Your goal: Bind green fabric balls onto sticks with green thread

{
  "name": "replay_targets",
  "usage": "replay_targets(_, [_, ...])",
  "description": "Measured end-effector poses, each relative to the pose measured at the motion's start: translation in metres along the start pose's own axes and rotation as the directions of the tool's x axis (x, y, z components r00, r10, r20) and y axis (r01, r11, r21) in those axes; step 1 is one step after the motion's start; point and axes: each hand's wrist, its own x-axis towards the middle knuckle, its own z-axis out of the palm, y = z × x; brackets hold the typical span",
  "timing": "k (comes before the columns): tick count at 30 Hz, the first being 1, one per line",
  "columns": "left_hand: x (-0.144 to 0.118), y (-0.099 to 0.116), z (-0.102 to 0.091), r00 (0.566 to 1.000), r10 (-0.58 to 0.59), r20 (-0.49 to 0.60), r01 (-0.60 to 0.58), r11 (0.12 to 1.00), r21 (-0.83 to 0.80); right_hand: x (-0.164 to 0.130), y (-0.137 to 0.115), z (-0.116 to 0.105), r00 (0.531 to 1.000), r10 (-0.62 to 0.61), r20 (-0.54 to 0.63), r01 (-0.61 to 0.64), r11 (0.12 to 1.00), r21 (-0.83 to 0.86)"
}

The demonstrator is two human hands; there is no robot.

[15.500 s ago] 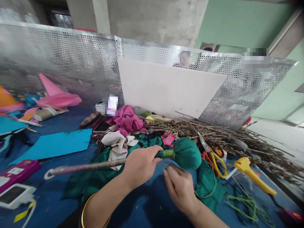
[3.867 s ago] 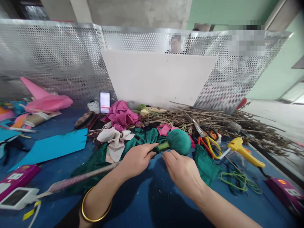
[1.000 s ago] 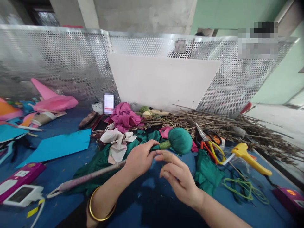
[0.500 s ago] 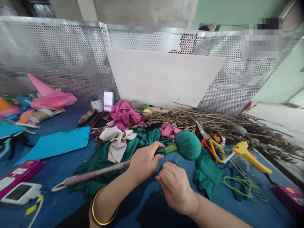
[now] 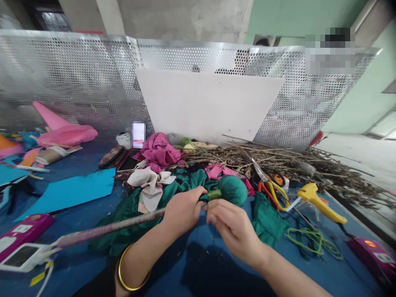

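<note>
My left hand (image 5: pixel 184 210) is closed around a wrapped stick (image 5: pixel 123 225), which slants down to the left and has pale and pinkish wrapping. At the stick's upper end sits a round ball of green cloth (image 5: pixel 233 189), its neck bound with olive-green thread (image 5: pixel 214 194). Just below that neck, my right hand (image 5: pixel 233 227) is pinched shut close to my left fingertips. The thread in its grip is mostly hidden by the fingers now. Dark green cloth (image 5: pixel 123 239) lies under the stick, and another green cloth piece (image 5: pixel 269 220) is right of my right hand.
Scissors (image 5: pixel 260 169), yellow-handled pliers (image 5: pixel 278 196), a yellow glue gun (image 5: pixel 321 204) and green cord (image 5: pixel 315 241) lie to the right. Dry twigs (image 5: pixel 278 156) spread behind. Blue sheet (image 5: pixel 71 189) and pink cloth (image 5: pixel 162 148) are leftward. A white board (image 5: pixel 210 103) leans on perforated metal.
My right hand has moved up and closer to the left hand, under the bound neck. The ball and stick have shifted slightly left and tilted a little; the view has shifted too.
</note>
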Motion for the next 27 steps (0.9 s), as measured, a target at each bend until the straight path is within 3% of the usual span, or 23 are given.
replay_targets(4, [-0.002,0.000,-0.002,0.997,0.065,0.032,-0.066,0.997,0.040,0.008,0.003,-0.034,0.997,0.080,0.014,-0.079,0.995,-0.062])
replay_targets(8, [-0.004,0.002,-0.003,0.993,0.094,0.069,-0.098,0.993,0.069,0.009,0.004,-0.057,0.983,0.131,0.127,-0.109,0.980,-0.169])
replay_targets(13, [-0.002,0.000,-0.007,0.999,-0.033,-0.010,0.033,0.997,0.074,0.009,-0.003,-0.070,0.954,0.218,0.207,-0.135,0.926,-0.352])
replay_targets(18, [0.001,-0.009,-0.020,0.980,-0.177,-0.089,0.173,0.984,-0.047,0.010,0.000,-0.076,0.911,0.337,0.239,-0.189,0.854,-0.484])
replay_targets(23, [0.001,-0.023,-0.035,0.934,-0.253,-0.252,0.236,0.967,-0.096,0.008,0.018,-0.079,0.904,0.411,0.116,-0.254,0.736,-0.627])
replay_targets(27, [-0.001,-0.031,-0.047,0.860,-0.290,-0.421,0.289,0.955,-0.068,0.005,0.031,-0.084,0.911,0.312,-0.271,-0.411,0.621,-0.668])
